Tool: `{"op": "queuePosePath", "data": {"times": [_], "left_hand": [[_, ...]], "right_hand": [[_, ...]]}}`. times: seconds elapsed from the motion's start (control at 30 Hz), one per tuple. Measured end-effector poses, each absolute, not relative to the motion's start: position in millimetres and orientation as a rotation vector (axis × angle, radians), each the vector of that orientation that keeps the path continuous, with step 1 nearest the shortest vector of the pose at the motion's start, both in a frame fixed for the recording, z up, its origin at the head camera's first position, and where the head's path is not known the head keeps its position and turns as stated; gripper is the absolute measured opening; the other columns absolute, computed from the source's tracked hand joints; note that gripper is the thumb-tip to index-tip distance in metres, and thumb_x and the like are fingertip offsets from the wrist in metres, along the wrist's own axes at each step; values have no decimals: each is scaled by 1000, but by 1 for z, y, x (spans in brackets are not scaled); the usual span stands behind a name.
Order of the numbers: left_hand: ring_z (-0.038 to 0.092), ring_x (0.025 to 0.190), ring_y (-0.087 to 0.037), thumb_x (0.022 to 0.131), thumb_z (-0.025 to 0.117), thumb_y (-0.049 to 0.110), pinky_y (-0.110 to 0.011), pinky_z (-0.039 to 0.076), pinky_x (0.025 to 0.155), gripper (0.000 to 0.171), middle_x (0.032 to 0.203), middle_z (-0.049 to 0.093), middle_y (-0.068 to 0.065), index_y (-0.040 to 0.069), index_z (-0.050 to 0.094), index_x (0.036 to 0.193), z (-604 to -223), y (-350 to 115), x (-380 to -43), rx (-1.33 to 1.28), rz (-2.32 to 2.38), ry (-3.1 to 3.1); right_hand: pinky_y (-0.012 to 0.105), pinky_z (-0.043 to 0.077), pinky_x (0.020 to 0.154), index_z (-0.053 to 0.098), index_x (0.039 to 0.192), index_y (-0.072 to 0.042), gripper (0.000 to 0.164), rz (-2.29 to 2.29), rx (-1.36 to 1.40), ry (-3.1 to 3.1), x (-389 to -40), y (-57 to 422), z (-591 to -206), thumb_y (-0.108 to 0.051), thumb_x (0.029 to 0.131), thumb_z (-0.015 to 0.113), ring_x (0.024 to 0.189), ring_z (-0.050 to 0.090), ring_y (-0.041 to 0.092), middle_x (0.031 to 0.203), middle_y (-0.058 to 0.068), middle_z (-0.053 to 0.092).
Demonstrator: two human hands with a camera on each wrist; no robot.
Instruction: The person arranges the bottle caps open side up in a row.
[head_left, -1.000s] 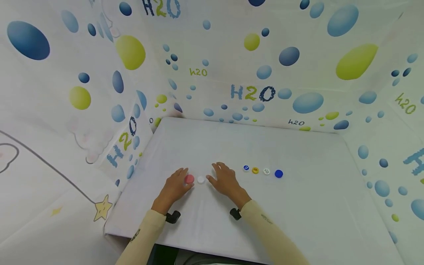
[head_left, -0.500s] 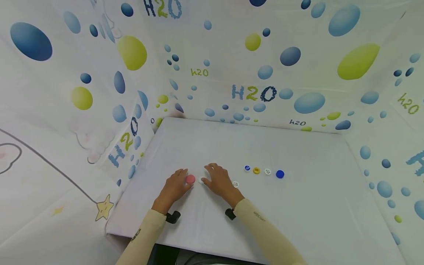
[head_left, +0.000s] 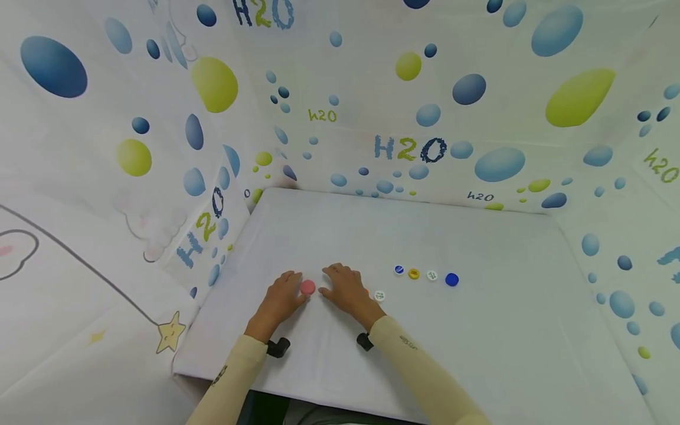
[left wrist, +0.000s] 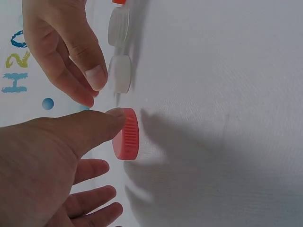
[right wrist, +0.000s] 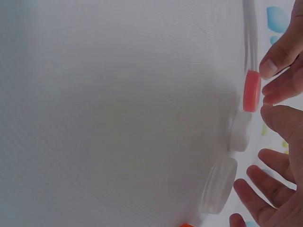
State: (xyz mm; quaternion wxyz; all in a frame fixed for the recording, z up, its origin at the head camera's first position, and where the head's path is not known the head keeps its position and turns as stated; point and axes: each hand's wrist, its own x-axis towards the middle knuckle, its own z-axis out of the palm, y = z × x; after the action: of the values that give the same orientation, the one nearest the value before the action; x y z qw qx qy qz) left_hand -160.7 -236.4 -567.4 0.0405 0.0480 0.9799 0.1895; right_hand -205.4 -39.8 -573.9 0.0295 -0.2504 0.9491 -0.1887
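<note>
A red, ridged bottle cap [head_left: 307, 287] lies flat on the white-covered table. Beside it, my left hand [head_left: 278, 297] has its thumb at the cap's edge, the other fingers loosely spread. My right hand [head_left: 345, 289] hovers just right of it, fingers apart and relaxed, holding nothing. Under the right hand, a small white cap [right wrist: 240, 131] and a larger translucent cap [right wrist: 219, 187] continue the row; the head view hides them behind that hand. An orange cap [head_left: 366, 292] peeks out past the right hand, followed by a white cap with printed marks [head_left: 379, 296].
Farther right, a second row holds a blue-and-white cap [head_left: 399, 270], a yellow cap [head_left: 414, 274], a white cap [head_left: 432, 275] and a solid blue cap [head_left: 451, 280]. A dotted curtain [head_left: 350, 106] encloses the table [head_left: 494, 342] at the back and sides.
My right hand has moved left over the white cap, covering it and uncovering the printed white cap and part of the orange one. The left hand stays by the red cap.
</note>
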Motion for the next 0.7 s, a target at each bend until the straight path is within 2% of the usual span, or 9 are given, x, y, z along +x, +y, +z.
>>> {"op": "queuePosePath", "data": {"times": [0.27,0.53,0.7], "left_hand": [[53,138,-46,96,78,19,-62,46,109,55,144,57,-31,-9,59,139,-571,-237,-162,186,572,3025],[51,139,-46,96,79,18,-64,44,111,49,143,59,-30,-7,63,134,-574,-237,-161,206,620,3031],[54,136,-46,96,79,19,-64,46,107,42,140,60,-29,-3,67,129,-573,-236,-162,239,632,3058]], "right_hand": [[51,47,105,61,147,-17,56,-493,-773,2934,-206,-48,-577,-46,101,70,137,57,26,149,4,60],[53,46,105,65,143,-15,50,-483,-774,2918,-208,-58,-579,-40,100,73,139,55,27,150,7,60],[55,46,103,69,138,-17,44,-457,-795,2925,-209,-61,-581,-38,100,74,139,55,27,149,6,62]]}}
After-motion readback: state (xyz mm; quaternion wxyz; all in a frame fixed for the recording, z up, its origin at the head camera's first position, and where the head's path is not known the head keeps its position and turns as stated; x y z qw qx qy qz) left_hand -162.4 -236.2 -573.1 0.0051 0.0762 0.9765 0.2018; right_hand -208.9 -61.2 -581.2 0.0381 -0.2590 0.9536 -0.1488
